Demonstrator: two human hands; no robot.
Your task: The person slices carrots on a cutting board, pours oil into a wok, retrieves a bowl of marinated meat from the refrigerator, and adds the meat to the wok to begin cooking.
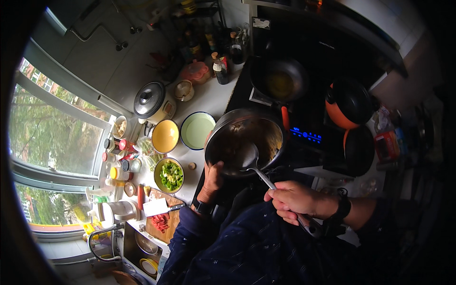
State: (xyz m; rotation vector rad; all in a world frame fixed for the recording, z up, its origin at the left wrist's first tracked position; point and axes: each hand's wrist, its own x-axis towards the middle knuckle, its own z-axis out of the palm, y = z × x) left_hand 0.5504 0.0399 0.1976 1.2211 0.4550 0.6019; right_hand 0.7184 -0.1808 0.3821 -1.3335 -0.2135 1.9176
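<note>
My left hand [213,178] grips the near left rim of a deep metal pot or bowl [245,115], tilted so its inside faces me. Brown residue clings to its inner wall. In my right hand [297,200] is the handle of a metal ladle or cooking spoon [265,179]; its head lies inside the vessel, low in it. Behind, a dark frying pan [301,73] with an orange-red handle sits on the cooktop, a little yellowish liquid in its bottom. The vessel's contents are too dark to tell.
Lit blue controls [305,135] mark the cooktop; an orange pot [342,110] is at right. On the left counter stand a yellow bowl [165,136], a pale green bowl [197,130], a bowl of chopped green peppers [171,175] and a rice cooker [151,99]. A cleaver [155,207] lies on the cutting board [166,235].
</note>
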